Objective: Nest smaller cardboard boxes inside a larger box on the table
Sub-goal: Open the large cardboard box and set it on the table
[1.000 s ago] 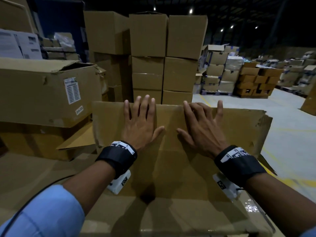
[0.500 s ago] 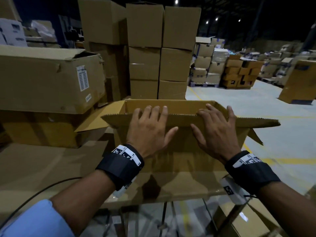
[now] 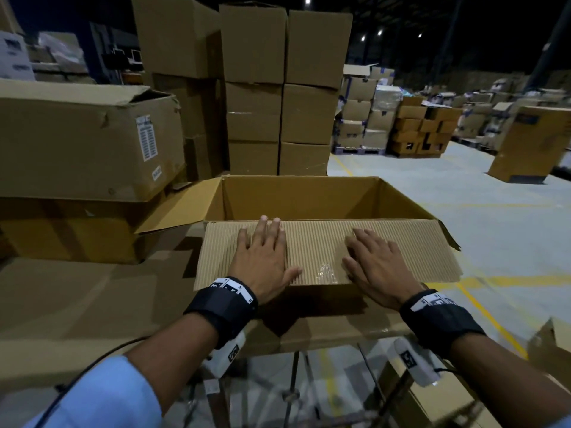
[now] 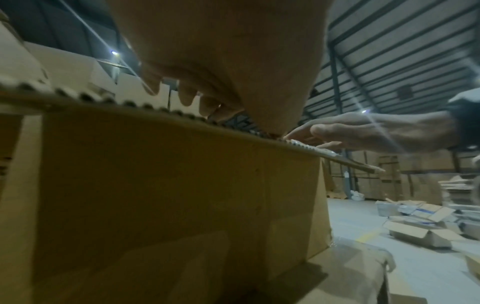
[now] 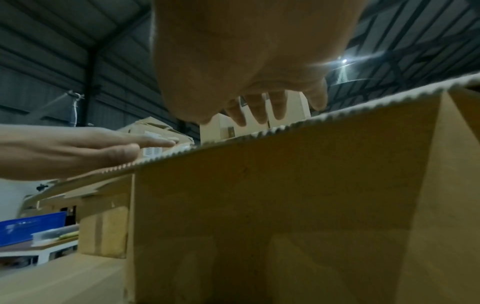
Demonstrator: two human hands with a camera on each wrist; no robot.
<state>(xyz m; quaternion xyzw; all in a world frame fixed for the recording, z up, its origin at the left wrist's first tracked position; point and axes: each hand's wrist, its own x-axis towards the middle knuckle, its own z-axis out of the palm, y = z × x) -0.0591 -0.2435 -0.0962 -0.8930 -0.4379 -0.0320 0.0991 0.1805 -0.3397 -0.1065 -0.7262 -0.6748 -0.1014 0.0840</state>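
A large open cardboard box (image 3: 302,196) stands on the table in front of me, its inside in shadow. Its near flap (image 3: 321,254) is folded outward toward me and lies roughly level. My left hand (image 3: 262,257) lies flat on the flap's left half with fingers straight. My right hand (image 3: 375,264) lies flat on the right half, fingers spread. In the left wrist view the near wall of the box (image 4: 168,185) fills the frame under my left hand (image 4: 221,61). The right wrist view shows the same wall (image 5: 285,195) below my right hand (image 5: 246,61).
A cardboard sheet (image 3: 77,304) covers the table (image 3: 324,338). A big labelled box (image 3: 80,140) sits on another box at the left. Tall stacks of boxes (image 3: 278,88) stand behind. Open warehouse floor (image 3: 494,227) with yellow lines lies to the right.
The near flap, upright a second ago, has swung down toward me under both palms and now lies about level, exposing the box's inside. Both hands came down with it.
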